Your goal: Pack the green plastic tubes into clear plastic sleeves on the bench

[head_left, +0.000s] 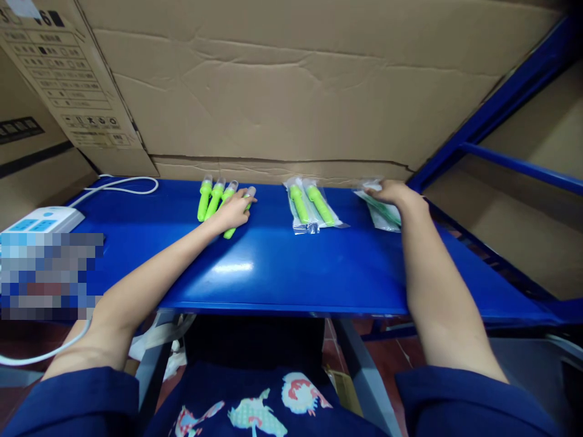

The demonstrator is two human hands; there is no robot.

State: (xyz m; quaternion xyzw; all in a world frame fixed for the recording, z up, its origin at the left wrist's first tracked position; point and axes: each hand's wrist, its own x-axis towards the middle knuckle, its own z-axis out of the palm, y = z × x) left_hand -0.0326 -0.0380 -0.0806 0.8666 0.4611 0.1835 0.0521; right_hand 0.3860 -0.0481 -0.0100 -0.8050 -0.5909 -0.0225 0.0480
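My left hand (235,210) is closed round a lime-green stick with a clear cap (230,232), at the right end of a row. Beside it lie several more such green sticks (213,203), side by side and tilted the same way; my fingers partly cover the nearest. In the middle of the table, two green sticks (299,205) lie inside clear plastic bags (314,226). On the right, my right hand (396,193) pinches the upper edge of a small pile of clear plastic bags (385,217). Its fingertips are partly hidden.
The blue table (282,273) runs along a cardboard wall (291,91). A white power strip (43,220) with a looped white cable (132,180) stands at the left. Blue metal frame bars (514,164) rise at the right. A blurred-out patch covers the left corner.
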